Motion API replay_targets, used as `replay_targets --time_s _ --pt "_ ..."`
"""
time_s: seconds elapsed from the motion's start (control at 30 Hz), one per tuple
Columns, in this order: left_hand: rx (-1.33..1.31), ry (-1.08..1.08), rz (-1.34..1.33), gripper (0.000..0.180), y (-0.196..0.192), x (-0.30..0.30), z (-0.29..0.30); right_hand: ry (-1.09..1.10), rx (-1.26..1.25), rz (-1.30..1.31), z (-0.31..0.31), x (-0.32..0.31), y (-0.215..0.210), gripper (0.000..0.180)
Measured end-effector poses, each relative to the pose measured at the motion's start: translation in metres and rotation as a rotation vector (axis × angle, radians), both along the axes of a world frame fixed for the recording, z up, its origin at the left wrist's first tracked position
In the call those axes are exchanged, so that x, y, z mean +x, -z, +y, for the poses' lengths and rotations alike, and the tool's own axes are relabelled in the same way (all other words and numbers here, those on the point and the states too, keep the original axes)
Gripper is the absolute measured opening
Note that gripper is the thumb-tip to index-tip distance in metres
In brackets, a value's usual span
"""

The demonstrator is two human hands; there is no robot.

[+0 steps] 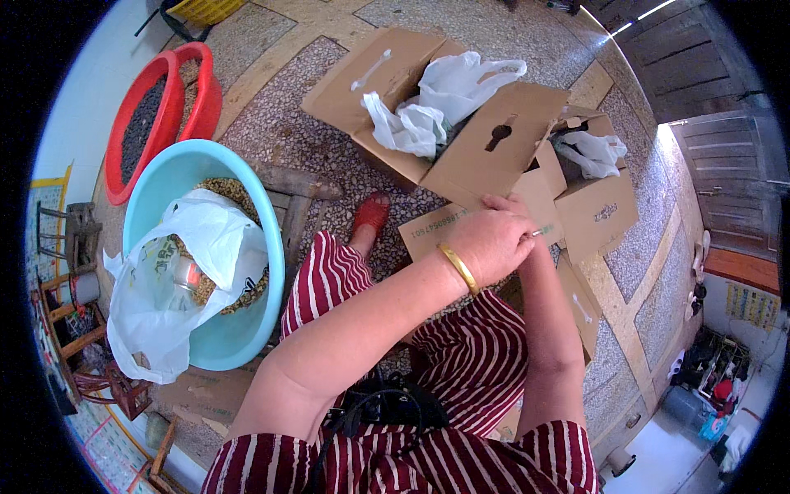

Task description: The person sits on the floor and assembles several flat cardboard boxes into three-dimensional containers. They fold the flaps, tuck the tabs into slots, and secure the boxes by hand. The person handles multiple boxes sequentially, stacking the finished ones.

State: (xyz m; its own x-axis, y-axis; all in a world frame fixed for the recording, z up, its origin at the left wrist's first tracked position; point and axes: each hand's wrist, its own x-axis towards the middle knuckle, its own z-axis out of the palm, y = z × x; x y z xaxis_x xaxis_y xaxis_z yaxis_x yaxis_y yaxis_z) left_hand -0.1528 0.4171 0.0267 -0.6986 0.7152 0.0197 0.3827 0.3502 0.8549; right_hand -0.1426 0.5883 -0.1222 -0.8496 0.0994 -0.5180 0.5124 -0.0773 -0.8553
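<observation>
Far left: two red tubs [176, 86], dark stuff in the nearer one. Then blue tub [276, 280] with grainy brown stuff [229, 191] and a white plastic bag [152, 288] draped over its edge. Red sandal [372, 216] on the floor between tub and boxes. Large cardboard box [494, 152], flaps up, white bags [465, 86] inside.

Left hand [492, 237], gold bangle [458, 269] on the wrist, lies across the right one; fingers curled together, closed on a small thin shiny piece [536, 233] poking out at the fingertips. Right hand [515, 204] mostly hidden under it; can't tell its grip. Both over cardboard flaps. Right of them: smaller open box [605, 202], white bag [599, 152] in it.
</observation>
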Motion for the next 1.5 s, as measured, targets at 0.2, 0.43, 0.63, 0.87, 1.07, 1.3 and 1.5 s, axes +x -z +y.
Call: replay_targets --time_s 0.2,0.43,0.63,0.87,1.07,1.3,1.5 --pt "0.165 -0.233 -0.244 0.024 0.022 -0.029 -0.007 0.085 -0.155 -0.217 0.021 0.027 -0.009 0.023" --pt "0.463 -0.914 -0.411 0.022 0.103 -0.124 -0.043 0.118 -0.110 -0.208 0.023 0.031 0.003 0.026" --pt "0.046 -1.289 -0.192 0.033 0.210 -0.159 -0.095 0.122 -0.073 -0.214 0.021 0.031 0.003 0.031" --pt "0.477 -1.375 -0.879 0.034 0.240 -0.189 -0.149 0.090 -0.094 -0.105 0.012 0.025 0.015 0.032" --pt "0.317 -1.311 -1.139 0.070 0.213 -0.186 -0.140 0.136 0.002 -0.092 0.016 0.023 0.009 0.033" --pt "0.423 -1.330 -1.023 0.051 0.205 -0.176 -0.129 0.178 -0.040 -0.032 0.016 0.023 0.008 0.038" --pt "0.521 -1.257 -0.467 0.040 0.188 -0.170 -0.112 0.182 -0.042 -0.009 0.013 0.023 0.009 0.040"
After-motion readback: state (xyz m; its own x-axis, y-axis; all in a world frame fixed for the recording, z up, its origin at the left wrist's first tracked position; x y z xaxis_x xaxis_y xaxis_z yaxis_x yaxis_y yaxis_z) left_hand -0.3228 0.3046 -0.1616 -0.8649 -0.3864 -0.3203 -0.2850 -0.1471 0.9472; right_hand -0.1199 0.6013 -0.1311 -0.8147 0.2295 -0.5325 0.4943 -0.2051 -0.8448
